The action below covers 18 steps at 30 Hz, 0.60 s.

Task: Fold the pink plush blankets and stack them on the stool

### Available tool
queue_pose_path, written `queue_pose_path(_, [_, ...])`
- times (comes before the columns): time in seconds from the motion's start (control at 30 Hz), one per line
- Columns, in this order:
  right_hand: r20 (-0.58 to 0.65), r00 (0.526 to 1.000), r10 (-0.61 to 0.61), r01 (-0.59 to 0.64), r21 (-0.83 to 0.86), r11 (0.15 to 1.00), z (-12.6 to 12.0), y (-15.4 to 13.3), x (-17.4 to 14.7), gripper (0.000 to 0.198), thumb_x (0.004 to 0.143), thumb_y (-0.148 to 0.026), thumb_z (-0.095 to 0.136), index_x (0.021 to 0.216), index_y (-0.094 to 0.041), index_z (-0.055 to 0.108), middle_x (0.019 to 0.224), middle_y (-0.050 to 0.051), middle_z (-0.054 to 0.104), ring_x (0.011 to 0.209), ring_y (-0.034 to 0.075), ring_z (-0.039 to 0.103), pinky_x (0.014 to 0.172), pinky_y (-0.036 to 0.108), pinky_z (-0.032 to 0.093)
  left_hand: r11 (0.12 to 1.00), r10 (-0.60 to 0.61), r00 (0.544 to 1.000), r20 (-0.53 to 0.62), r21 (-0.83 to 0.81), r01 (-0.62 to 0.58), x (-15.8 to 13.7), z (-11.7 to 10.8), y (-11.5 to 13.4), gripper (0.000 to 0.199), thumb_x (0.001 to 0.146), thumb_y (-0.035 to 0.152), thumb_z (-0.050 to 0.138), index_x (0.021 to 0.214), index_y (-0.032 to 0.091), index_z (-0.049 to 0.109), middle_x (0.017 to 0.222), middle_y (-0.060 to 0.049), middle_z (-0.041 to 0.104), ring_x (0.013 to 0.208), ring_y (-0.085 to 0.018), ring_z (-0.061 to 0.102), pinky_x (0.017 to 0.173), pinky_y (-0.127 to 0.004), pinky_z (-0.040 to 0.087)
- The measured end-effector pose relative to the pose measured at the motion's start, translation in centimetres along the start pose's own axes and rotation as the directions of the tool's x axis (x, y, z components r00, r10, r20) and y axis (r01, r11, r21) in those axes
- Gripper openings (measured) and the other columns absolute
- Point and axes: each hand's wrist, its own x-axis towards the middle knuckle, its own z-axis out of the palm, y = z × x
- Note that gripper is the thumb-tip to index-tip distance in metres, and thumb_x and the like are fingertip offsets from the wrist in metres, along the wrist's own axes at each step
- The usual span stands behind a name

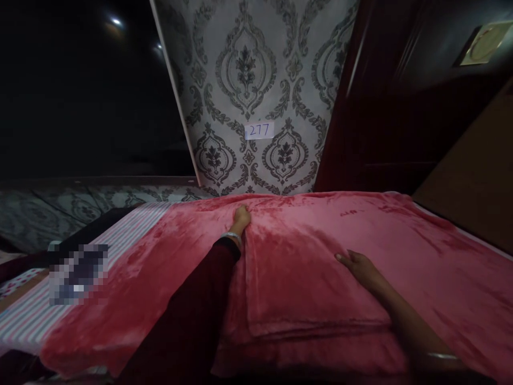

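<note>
A plush red-pink blanket (316, 278) covers most of the surface in front of me, with a section folded into layers in the middle. My left hand (242, 216) is closed at the far left corner of that folded section and grips the fabric there. A bracelet circles the left wrist below a dark sleeve. To the right, my right hand (358, 264) hovers at or rests on the folded section's right side, thumb and fingers apart. Whether its fingertips press the cloth I cannot tell.
A striped sheet (136, 227) shows left of the blanket, with a pixelated patch (79, 274) over it. Behind stand a large dark screen (92, 96), patterned wallpaper (260, 64) bearing a paper label (259, 130) marked 277, and dark red wood panelling (385, 123).
</note>
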Motion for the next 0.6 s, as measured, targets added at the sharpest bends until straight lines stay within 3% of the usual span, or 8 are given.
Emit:
queue_pose_path(0.1, [0.095,0.995,0.039,-0.044,0.049,0.998,-0.3,-0.8,-0.9,0.035,0.075,-0.051,0.066,0.084,-0.018,0.075,0.089,0.010,0.079,0.093,0.035,0.074,0.080,0.040,0.059,0.999,0.002,0.999,0.035,0.050,-0.004,0.0,-0.6,0.6,0.039,0.097,0.041,0.062,0.129,0.018,0.062,0.130,-0.012,0.064,0.113,-0.025,0.065,0.098,-0.048,0.055])
queue_pose_path(0.17, [0.081,0.995,0.056,-0.062,0.073,0.995,-0.7,-1.5,-1.7,0.035,0.078,-0.049,0.066,0.089,-0.018,0.076,0.090,0.010,0.079,0.096,0.033,0.074,0.080,0.039,0.060,0.996,0.029,0.998,0.048,0.081,-0.033,-0.3,-1.3,1.6,0.042,0.098,0.036,0.060,0.134,0.015,0.059,0.136,-0.018,0.061,0.121,-0.028,0.062,0.102,-0.045,0.052])
queue_pose_path(0.23, [0.094,0.992,0.078,-0.088,0.102,0.991,-1.1,-2.0,-2.7,0.037,0.082,-0.049,0.065,0.095,-0.017,0.077,0.094,0.011,0.079,0.098,0.033,0.074,0.080,0.038,0.060,0.989,0.091,0.994,0.058,0.109,-0.097,-1.3,-2.0,2.6,0.052,0.095,0.032,0.062,0.142,0.013,0.053,0.149,-0.022,0.051,0.136,-0.033,0.052,0.110,-0.042,0.044])
queue_pose_path(0.3, [0.151,0.983,0.102,-0.126,0.159,0.979,-1.3,-2.4,-3.5,0.041,0.083,-0.052,0.065,0.103,-0.017,0.076,0.099,0.011,0.079,0.098,0.032,0.074,0.080,0.038,0.061,0.973,0.177,0.980,0.091,0.131,-0.188,-3.1,-2.5,3.0,0.065,0.089,0.035,0.068,0.148,0.017,0.049,0.161,-0.019,0.039,0.149,-0.036,0.036,0.120,-0.043,0.033])
queue_pose_path(0.4, [0.211,0.970,0.120,-0.176,0.273,0.946,-1.4,-2.6,-4.1,0.046,0.083,-0.053,0.066,0.112,-0.018,0.073,0.106,0.013,0.078,0.097,0.032,0.074,0.080,0.040,0.062,0.888,0.370,0.901,0.226,0.198,-0.415,-7.4,-2.5,1.9,0.077,0.086,0.052,0.068,0.153,0.022,0.043,0.168,-0.015,0.028,0.156,-0.038,0.016,0.125,-0.053,0.017])
queue_pose_path(0.5, [0.239,0.964,0.116,-0.192,0.330,0.924,-1.2,-2.7,-3.9,0.043,0.079,-0.045,0.071,0.112,-0.018,0.072,0.106,0.014,0.078,0.096,0.032,0.074,0.081,0.041,0.062,0.780,0.465,0.802,0.374,0.257,-0.571,-11.8,-1.8,-0.9,0.086,0.090,0.065,0.056,0.160,0.021,0.031,0.170,-0.019,0.019,0.157,-0.040,0.008,0.124,-0.061,0.013])
queue_pose_path(0.6, [0.241,0.966,0.097,-0.176,0.333,0.926,-0.9,-2.7,-3.6,0.043,0.074,-0.039,0.074,0.111,-0.018,0.071,0.102,0.012,0.079,0.094,0.031,0.075,0.082,0.042,0.062,0.765,0.440,0.795,0.417,0.288,-0.575,-14.2,-1.1,-2.8,0.087,0.094,0.066,0.047,0.162,0.018,0.023,0.170,-0.022,0.013,0.158,-0.039,0.006,0.124,-0.061,0.013])
